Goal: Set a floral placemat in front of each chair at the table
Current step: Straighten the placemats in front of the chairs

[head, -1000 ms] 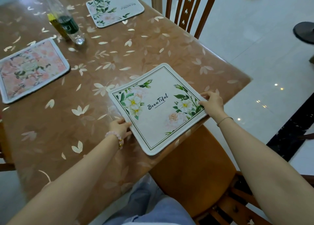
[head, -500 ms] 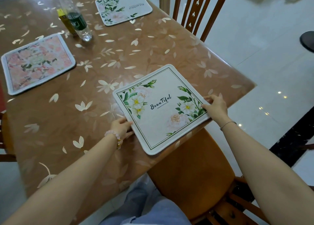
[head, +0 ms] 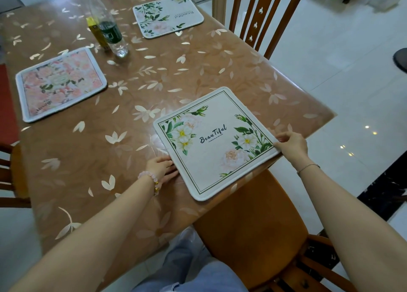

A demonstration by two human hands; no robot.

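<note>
head view: you look down at a brown table [head: 88,159] covered with a leaf-patterned cloth. the near placemat [head: 211,141], white with green leaves, pale flowers and the word "beautiful", lies flat at the table's edge, turned at an angle, one corner reaching the rim. a wooden chair seat [head: 253,221] sits just below that corner.

your left hand [head: 161,166], with a bead bracelet [head: 152,179] at the wrist, lies flat on the table with straight fingers touching the near placemat's left edge. your right hand [head: 290,145] has curled fingers pinching the near placemat's right corner.

well beyond the near placemat to the left lies a pink placemat [head: 60,84]. straight beyond it, at the far side, lies a far placemat [head: 168,16], white and green. between those two stand a clear bottle [head: 110,27] and, touching it, a yellow box [head: 94,30]. a tall chair back [head: 259,11] rises beyond the near placemat to the right.
</note>
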